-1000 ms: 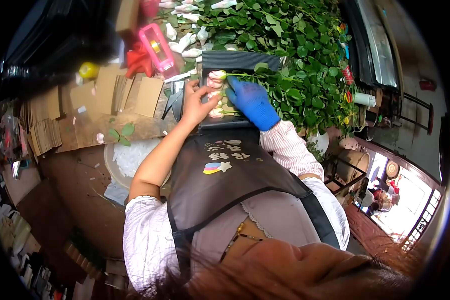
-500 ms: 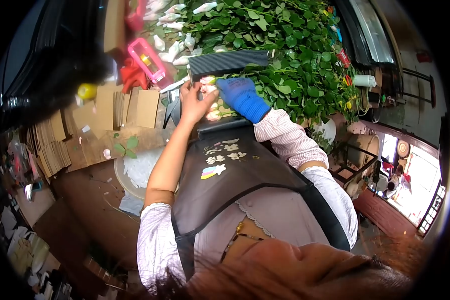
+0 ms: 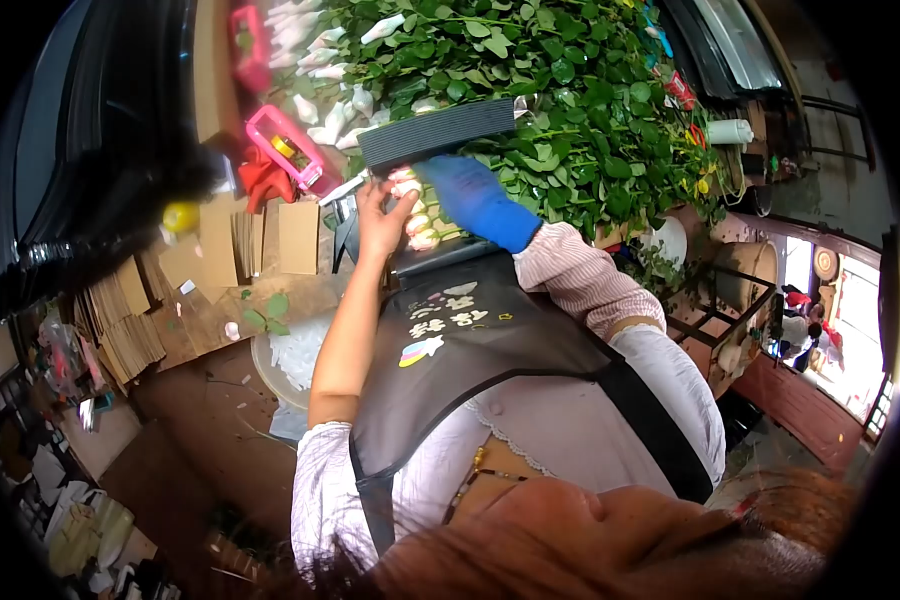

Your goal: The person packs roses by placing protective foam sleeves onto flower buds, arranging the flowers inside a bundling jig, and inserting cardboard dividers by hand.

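Note:
Pale pink and cream rose heads (image 3: 423, 240) lie in a row on the bench in front of my apron. My bare left hand (image 3: 380, 218) is at the left of this row, thumb and fingers closed around a rose at its far end. On the other side of the heads is my right hand (image 3: 470, 196) in a blue knitted glove, over the stems. Motion smears its fingers, and their grip is hidden. Just beyond both hands stands a dark ribbed strip (image 3: 438, 133), slightly tilted.
Leafy green rose stems (image 3: 570, 110) are heaped at the back and right. White-wrapped buds (image 3: 335, 120) lie at the back left, near a pink tape dispenser (image 3: 285, 140) and red cloth-like piece (image 3: 265, 180). Cardboard pieces (image 3: 298, 238) stand along the left bench edge.
The view has shifted a little, so the bench things sit differently in it. My gloved right hand has moved slightly and is now blurred. My left hand stays at the rose heads.

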`<action>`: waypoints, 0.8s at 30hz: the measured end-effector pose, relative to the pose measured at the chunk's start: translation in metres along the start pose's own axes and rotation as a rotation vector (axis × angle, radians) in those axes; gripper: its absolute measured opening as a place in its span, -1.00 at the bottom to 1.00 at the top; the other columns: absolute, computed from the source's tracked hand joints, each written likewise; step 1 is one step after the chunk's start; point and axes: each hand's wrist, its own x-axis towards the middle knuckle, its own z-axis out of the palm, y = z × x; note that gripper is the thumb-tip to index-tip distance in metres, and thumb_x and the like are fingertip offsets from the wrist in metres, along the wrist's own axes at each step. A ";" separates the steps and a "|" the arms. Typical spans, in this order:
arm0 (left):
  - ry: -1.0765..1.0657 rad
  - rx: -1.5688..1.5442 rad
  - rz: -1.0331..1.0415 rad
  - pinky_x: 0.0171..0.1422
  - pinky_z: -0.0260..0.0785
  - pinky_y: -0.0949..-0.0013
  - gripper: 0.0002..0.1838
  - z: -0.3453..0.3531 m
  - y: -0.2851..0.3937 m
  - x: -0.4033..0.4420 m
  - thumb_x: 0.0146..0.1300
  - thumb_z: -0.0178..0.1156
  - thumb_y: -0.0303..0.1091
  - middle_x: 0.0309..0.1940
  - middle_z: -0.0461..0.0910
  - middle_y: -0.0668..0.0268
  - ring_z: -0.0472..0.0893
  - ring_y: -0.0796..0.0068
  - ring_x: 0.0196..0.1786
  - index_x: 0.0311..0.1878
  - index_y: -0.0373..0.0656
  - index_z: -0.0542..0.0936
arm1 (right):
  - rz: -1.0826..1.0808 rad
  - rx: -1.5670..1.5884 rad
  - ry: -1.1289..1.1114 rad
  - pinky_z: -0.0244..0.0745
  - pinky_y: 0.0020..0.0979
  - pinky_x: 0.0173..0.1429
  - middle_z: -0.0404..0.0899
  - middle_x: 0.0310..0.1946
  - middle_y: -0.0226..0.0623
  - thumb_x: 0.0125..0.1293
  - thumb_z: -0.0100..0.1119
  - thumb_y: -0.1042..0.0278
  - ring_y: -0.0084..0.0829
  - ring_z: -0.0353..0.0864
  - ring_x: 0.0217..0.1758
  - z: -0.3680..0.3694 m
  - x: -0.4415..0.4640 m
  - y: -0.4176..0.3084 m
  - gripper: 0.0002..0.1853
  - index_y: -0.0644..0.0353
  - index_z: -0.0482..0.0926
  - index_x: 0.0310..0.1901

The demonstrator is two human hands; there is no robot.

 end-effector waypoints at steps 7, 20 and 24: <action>-0.035 -0.076 -0.020 0.31 0.25 0.32 -0.63 0.001 0.006 0.000 0.16 0.48 -0.23 0.02 0.50 0.26 0.44 0.40 0.15 -0.05 -0.21 0.64 | -0.104 0.193 0.144 0.54 -0.15 0.07 0.59 0.07 -0.12 0.27 0.19 0.26 -0.10 0.62 0.05 -0.030 -0.012 -0.007 -0.52 0.10 0.50 0.24; -0.031 0.097 0.097 0.24 0.39 0.37 -0.59 -0.004 -0.001 0.000 0.18 0.49 -0.23 0.13 0.33 0.17 0.45 0.35 0.15 0.03 -0.21 0.65 | 0.586 0.866 -0.094 0.61 -0.26 -0.05 0.72 -0.26 -0.11 0.38 0.25 0.01 -0.29 0.73 -0.22 -0.032 -0.195 0.013 -0.61 0.27 0.70 -0.27; 0.006 0.020 0.049 0.30 0.24 0.34 -0.57 0.000 0.019 -0.007 0.15 0.51 -0.19 0.01 0.41 0.21 0.44 0.36 0.10 0.00 -0.21 0.64 | 0.473 1.405 0.137 0.55 -0.28 0.16 0.73 -0.15 -0.16 0.45 0.18 0.10 -0.33 0.70 -0.01 -0.090 -0.183 0.002 -0.61 0.36 0.68 -0.24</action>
